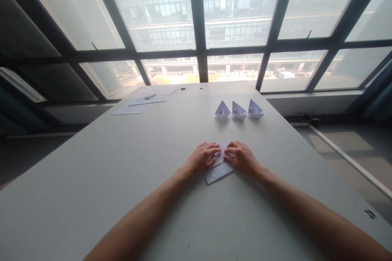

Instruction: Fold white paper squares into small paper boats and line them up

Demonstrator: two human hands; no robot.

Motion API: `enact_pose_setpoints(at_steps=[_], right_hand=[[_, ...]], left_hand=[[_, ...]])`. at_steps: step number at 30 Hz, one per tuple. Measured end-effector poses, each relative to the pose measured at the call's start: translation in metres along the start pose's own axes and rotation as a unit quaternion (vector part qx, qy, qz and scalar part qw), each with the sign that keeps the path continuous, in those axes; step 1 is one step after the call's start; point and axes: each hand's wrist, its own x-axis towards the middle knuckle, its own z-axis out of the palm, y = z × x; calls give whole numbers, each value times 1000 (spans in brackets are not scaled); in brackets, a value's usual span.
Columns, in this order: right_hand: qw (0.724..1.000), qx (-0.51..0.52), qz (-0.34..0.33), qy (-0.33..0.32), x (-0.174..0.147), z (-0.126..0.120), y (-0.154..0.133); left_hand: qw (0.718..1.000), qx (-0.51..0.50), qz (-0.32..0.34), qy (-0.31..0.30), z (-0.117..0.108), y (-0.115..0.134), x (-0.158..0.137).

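A folded sheet of white paper (219, 173) lies on the white table, its lower band turned toward me and slightly slanted. My left hand (202, 157) grips the paper's left side with bent fingers, the thumb near the middle. On the other side my right hand (241, 157) holds it, fingertips and thumb drawn in close to the left hand's. The fingers hide much of the upper part of the paper. Beyond my hands stand three folded paper boats in a row: a left one (222, 111), a middle one (239, 111) and a right one (255, 110).
Flat white sheets (130, 109) lie at the table's far left, with a small white pen-like object (150, 96) on top. The table (122, 163) reaches toward large framed windows. A small dark mark (370, 213) is near the right edge. A white pipe (346, 157) runs along the floor there.
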Motion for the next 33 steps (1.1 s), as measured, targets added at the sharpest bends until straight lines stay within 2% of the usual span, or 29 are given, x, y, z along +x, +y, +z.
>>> enact_pose_setpoints(at_steps=[2, 4, 11, 19, 29, 33], right_hand=[[1000, 15, -12, 0, 0, 1, 0], [999, 25, -24, -1, 1, 1, 1], [999, 37, -34, 0, 0, 3, 3], [999, 34, -32, 1, 1, 0, 0], [999, 35, -10, -11, 0, -1, -2], [999, 28, -13, -12, 0, -1, -3]], left_hand=[[999, -4, -21, 30, -1, -1, 1], [999, 2, -34, 35, -1, -3, 1], [994, 64, -18, -89, -2, -2, -3], [985, 86, 24, -150, -7, -1, -4], [987, 79, 19, -139, -8, 1, -4], [996, 33, 7, -87, -8, 2, -2]])
